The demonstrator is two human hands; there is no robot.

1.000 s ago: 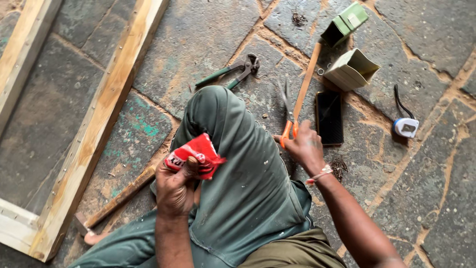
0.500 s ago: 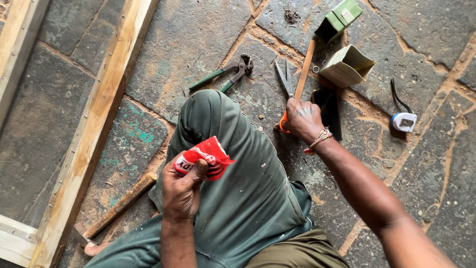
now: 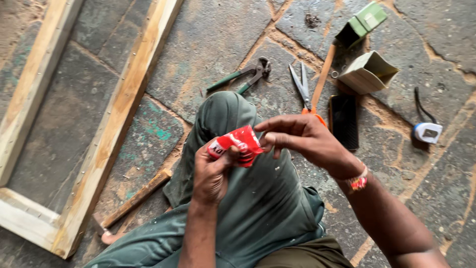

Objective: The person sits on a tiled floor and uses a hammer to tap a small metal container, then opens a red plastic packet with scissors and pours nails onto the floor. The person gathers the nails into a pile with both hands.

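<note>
Head view: the left hand (image 3: 210,171) pinches a red packet (image 3: 238,144) (over the knee), the right hand's (image 3: 302,139) grip pinching its three o'clock edge.

Pincers (image 3: 248,75) lie left of scissors (image 3: 301,85); the phone (image 3: 344,121) sits right of both.

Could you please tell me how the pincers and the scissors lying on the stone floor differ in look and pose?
The pincers have green handles and a short rounded head; the scissors have long, pointed, bare metal blades and orange handles. The pincers point up and right with handles spread, while the scissors point up and left, blades slightly apart. The scissors' handles are partly hidden by the right hand. Both lie flat, untouched.
</note>
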